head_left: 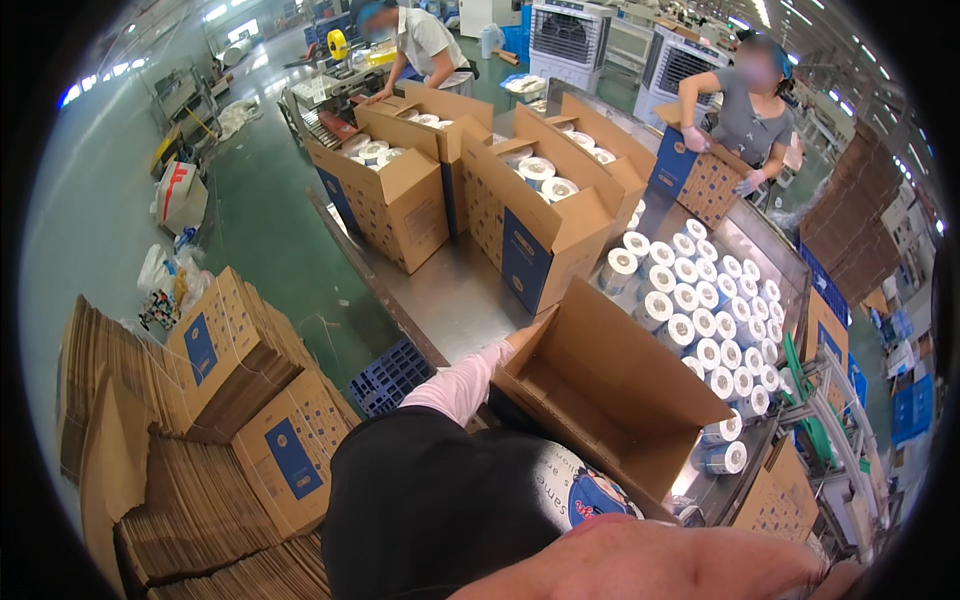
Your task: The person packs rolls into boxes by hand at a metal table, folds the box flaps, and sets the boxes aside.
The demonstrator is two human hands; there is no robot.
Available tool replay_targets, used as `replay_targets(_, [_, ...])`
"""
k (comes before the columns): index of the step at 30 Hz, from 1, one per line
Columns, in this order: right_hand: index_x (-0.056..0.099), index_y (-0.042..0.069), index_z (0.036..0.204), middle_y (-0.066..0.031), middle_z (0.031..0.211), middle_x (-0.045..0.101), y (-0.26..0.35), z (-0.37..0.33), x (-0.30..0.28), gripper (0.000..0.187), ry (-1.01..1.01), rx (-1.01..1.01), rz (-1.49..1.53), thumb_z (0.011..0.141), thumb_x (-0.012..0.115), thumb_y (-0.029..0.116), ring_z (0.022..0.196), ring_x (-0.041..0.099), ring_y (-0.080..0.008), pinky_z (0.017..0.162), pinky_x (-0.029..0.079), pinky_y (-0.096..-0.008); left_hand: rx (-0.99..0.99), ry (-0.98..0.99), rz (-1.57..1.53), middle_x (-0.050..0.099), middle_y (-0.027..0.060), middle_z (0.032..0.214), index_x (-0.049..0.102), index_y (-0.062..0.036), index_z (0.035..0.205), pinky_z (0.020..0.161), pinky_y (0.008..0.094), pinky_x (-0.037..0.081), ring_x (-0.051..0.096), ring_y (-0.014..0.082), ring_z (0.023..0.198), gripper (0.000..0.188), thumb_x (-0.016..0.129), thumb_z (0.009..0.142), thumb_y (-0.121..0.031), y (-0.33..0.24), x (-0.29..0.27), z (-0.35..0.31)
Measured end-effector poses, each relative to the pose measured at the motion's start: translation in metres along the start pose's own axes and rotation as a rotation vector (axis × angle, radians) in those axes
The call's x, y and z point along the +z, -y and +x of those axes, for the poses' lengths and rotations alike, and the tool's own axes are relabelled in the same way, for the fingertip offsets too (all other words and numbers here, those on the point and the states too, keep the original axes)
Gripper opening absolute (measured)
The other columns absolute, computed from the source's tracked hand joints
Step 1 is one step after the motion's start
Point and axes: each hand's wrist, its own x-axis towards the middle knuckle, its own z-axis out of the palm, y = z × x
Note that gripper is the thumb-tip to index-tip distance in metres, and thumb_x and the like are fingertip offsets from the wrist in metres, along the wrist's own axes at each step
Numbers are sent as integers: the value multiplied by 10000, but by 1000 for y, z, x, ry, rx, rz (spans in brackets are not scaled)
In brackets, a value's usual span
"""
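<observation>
Directly before me an empty cardboard box (610,385) stands tilted, its open mouth toward me. My left hand (521,336), below a pale pink sleeve, is closed at the box's far left corner; its fingers are partly hidden. My bare right arm crosses the lower edge, and the right hand is hidden near the box's near right corner. Right of the box, many white-topped rolls in blue wrap (722,325) stand on the metal table (455,300). A roll (725,458) lies on its side near the box.
Filled open cartons (535,215) stand on the table's far side. Co-workers are at the far left (425,45) and far right (745,110), the latter holding a carton (697,178). Flattened cartons (235,370) are stacked at left, near a blue crate (393,378). A metal frame (845,430) stands right.
</observation>
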Motion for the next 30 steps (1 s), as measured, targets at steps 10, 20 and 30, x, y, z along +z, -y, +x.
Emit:
replay_targets(10, [419,-42,1382,-171,1346,535,89,67,-105,536,-303,-318,928,962,563,259,1232,511,-275,1030,392,-338,427,280,526,685,118,1101,613,20,1138,909,304,477,626,186,1028,284,584,855,6,-174,114,-30])
replay_targets(20, [467,-68,1311,-248,1271,569,95,93,-92,732,-416,-2,375,862,649,481,1134,588,-339,949,451,-385,195,-26,976,667,195,1151,659,-4,1163,933,353,461,630,328,1078,757,628,781,-656,-181,178,-41])
replay_targets(30, [424,99,1407,-181,1451,390,167,49,-69,779,-568,-359,-365,737,785,269,1360,348,-335,1113,275,-502,-131,-130,1337,439,209,1443,499,-42,1369,1083,428,334,447,365,1313,841,644,776,-621,-163,189,15])
